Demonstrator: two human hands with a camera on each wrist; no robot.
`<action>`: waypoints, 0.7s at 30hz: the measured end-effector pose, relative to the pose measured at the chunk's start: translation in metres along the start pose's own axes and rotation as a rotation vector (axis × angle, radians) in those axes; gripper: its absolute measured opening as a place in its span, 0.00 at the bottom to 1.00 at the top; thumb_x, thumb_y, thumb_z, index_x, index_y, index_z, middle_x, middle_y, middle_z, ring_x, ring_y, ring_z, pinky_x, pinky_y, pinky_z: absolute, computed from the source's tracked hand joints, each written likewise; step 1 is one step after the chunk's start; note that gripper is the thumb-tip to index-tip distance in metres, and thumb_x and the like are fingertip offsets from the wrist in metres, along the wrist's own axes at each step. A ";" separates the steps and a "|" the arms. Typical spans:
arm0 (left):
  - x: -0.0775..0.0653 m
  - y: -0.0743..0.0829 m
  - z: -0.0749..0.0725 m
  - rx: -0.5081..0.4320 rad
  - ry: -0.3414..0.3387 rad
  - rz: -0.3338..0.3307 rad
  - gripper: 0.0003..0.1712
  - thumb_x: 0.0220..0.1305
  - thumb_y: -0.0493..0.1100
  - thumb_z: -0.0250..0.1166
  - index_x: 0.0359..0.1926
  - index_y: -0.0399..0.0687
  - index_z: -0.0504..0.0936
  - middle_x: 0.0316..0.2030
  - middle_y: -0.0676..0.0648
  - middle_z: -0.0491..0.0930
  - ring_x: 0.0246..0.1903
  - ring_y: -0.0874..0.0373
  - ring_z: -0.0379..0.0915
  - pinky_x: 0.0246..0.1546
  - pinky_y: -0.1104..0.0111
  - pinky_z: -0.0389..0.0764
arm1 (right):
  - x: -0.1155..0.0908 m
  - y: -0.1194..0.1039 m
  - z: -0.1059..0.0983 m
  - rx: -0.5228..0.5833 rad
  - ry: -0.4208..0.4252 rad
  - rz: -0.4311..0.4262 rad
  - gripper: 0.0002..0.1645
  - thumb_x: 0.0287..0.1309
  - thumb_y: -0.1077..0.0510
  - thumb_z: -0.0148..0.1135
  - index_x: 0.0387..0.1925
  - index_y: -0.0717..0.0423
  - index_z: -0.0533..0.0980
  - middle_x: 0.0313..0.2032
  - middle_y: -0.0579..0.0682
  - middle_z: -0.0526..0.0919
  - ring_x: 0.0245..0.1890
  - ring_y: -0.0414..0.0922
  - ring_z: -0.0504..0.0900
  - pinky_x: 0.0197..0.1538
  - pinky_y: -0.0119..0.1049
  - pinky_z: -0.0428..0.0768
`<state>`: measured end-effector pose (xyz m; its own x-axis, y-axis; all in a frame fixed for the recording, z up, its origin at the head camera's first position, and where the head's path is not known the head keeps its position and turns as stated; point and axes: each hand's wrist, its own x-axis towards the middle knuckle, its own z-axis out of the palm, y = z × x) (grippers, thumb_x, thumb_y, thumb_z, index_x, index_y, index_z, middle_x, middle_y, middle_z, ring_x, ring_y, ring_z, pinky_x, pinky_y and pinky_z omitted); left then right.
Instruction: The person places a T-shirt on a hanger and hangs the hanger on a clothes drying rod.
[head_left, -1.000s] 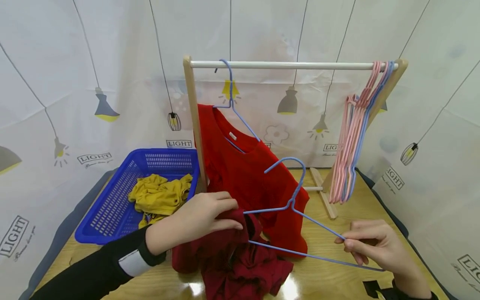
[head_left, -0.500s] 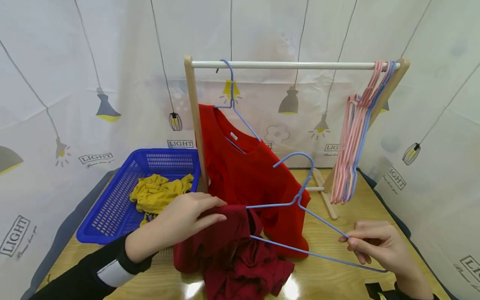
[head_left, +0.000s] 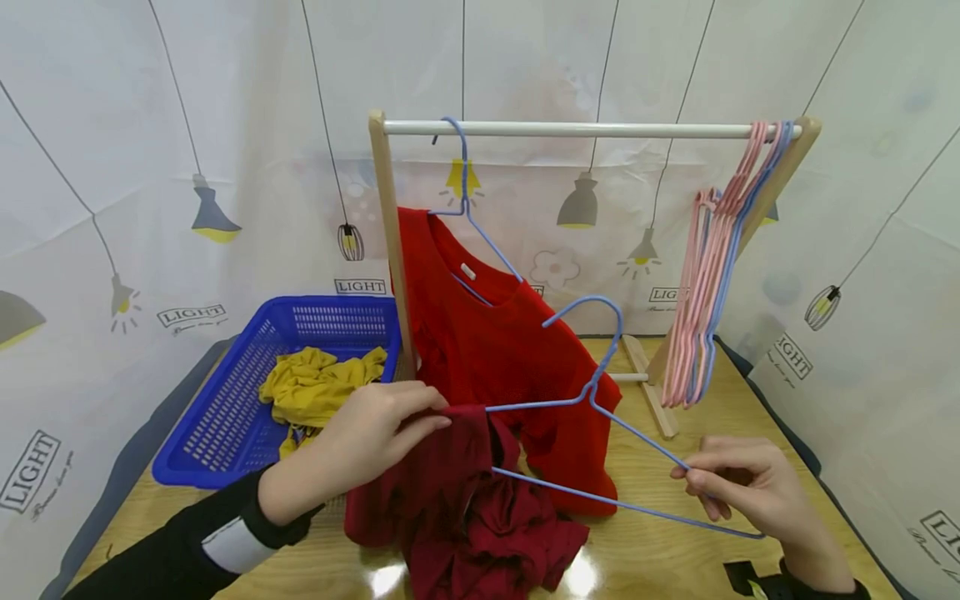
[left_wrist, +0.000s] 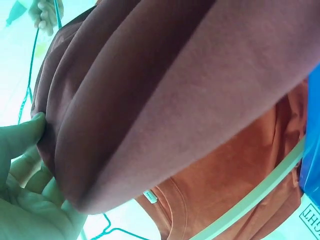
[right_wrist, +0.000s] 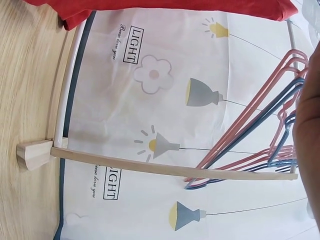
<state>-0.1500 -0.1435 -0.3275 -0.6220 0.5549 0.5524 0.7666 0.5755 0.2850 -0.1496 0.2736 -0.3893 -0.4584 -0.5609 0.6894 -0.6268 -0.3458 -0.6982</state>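
Note:
A blue clothes hanger (head_left: 592, 392) is tilted in front of me, its left end inside a dark red garment (head_left: 457, 483). My left hand (head_left: 375, 429) pinches the cloth at the hanger's left shoulder, between thumb and fingers; the left wrist view shows the garment (left_wrist: 125, 100) in folds beside the hand (left_wrist: 35, 185). With thumb and fingertips, my right hand (head_left: 742, 483) grips the hanger's right arm near its end. The rest of the dark red garment lies bunched on the table below. Behind it, a bright red top (head_left: 487, 342) hangs on another blue hanger (head_left: 464, 179).
The clothes rack's white bar (head_left: 600, 129) spans the back. Several pink and blue hangers (head_left: 712, 292) hang at its right end. A blue basket (head_left: 217, 417) stands on the left, holding yellow cloth (head_left: 322, 392). The rack's wooden foot (head_left: 652, 400) rests on the table at right.
My left hand has moved a little left and now pinches the garment's edge at the hanger's shoulder. The hanger's hook has shifted slightly up and right; my right hand keeps its grip.

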 end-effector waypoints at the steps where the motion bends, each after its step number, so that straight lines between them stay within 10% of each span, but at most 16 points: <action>1: 0.000 0.001 0.000 -0.005 -0.001 -0.006 0.02 0.60 0.41 0.66 0.35 0.52 0.81 0.29 0.58 0.80 0.28 0.71 0.72 0.29 0.77 0.74 | -0.001 0.001 0.000 -0.013 0.007 0.004 0.20 0.51 0.87 0.46 0.42 0.76 0.77 0.24 0.56 0.75 0.16 0.43 0.71 0.14 0.29 0.69; 21: -0.008 0.002 -0.005 0.073 0.061 -0.017 0.05 0.60 0.37 0.64 0.36 0.49 0.77 0.30 0.56 0.78 0.29 0.66 0.70 0.31 0.69 0.73 | -0.014 0.022 0.011 -0.024 0.072 0.060 0.22 0.49 0.88 0.47 0.43 0.75 0.76 0.32 0.55 0.80 0.23 0.43 0.78 0.20 0.35 0.75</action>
<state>-0.1421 -0.1498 -0.3277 -0.6224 0.5081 0.5954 0.7407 0.6281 0.2383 -0.1505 0.2657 -0.4165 -0.5390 -0.5243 0.6592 -0.6115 -0.2947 -0.7344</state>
